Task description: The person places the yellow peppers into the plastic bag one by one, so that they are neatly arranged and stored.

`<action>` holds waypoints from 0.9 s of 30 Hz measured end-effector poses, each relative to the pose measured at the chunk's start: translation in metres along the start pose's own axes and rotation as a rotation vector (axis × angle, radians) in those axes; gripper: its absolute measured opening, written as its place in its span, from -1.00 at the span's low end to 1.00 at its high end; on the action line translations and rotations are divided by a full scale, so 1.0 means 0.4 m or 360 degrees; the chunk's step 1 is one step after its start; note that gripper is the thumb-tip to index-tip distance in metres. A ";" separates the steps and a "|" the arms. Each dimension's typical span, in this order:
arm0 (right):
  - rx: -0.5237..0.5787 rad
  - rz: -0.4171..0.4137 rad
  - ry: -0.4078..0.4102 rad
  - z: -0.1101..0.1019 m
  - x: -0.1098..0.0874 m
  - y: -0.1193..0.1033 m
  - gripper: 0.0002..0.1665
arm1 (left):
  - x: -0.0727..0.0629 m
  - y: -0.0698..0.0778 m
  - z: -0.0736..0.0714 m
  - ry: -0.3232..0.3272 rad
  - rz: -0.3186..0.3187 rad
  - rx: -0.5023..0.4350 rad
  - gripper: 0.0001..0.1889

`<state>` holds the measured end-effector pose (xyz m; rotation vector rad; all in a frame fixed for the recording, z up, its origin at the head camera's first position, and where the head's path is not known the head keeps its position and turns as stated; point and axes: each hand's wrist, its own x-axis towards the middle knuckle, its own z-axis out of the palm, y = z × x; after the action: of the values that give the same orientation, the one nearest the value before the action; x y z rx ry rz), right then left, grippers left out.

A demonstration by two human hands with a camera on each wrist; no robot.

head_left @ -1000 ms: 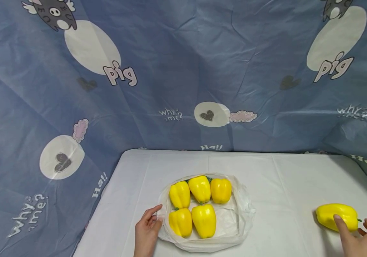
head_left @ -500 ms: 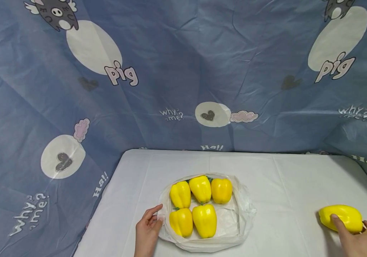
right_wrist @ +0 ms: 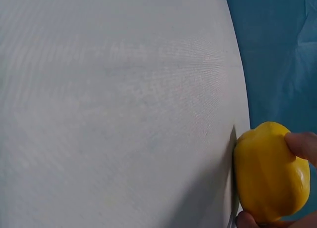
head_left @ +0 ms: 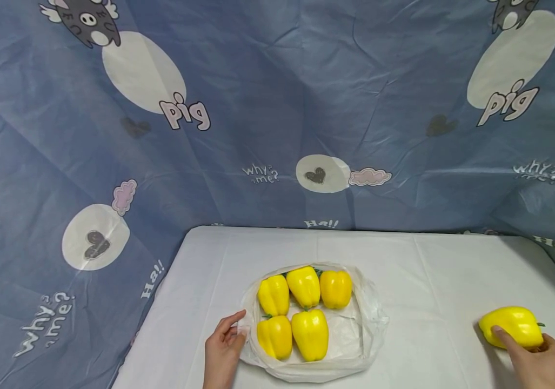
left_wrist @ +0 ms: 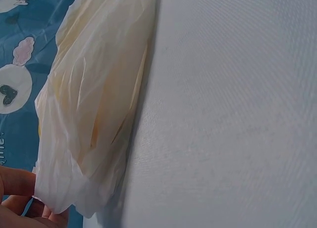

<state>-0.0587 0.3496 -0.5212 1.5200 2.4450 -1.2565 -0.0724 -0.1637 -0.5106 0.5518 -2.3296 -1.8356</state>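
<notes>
My right hand (head_left: 540, 363) grips a yellow bell pepper (head_left: 512, 326) at the right of the table, thumb on its near side and fingers round the stem end. In the right wrist view the same bell pepper (right_wrist: 270, 173) sits between thumb and fingers, close over the white cloth. My left hand (head_left: 225, 346) pinches the left rim of a white plastic bag (head_left: 374, 324). Inside the wide-mouthed bag lie several yellow bell peppers (head_left: 310, 335), in a back row and a front row. The left wrist view shows the bag's crumpled side (left_wrist: 99, 104) at the fingertips.
A white cloth covers the table (head_left: 428, 302), with a broad stretch between the bag and the right-hand pepper. Behind and to the left hangs a blue printed curtain (head_left: 258, 108). Within the bag, bare white plastic (head_left: 344, 337) shows at the front right.
My right hand has closed round the bell pepper at the right, which has turned and shifted slightly. My left hand has stayed at the bag's rim.
</notes>
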 end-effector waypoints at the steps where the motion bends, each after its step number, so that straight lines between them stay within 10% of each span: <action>1: -0.0006 -0.0008 0.0004 0.001 -0.002 -0.001 0.22 | 0.000 0.000 0.000 0.0001 -0.0002 0.0004 -0.57; 27: 0.0027 -0.0209 0.0142 0.030 -0.021 -0.006 0.13 | 0.001 -0.002 -0.001 0.0028 -0.0019 -0.0027 -0.56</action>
<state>-0.0608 0.3351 -0.5247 1.4728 2.6365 -1.2582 -0.0725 -0.1644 -0.5112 0.5781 -2.3028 -1.8460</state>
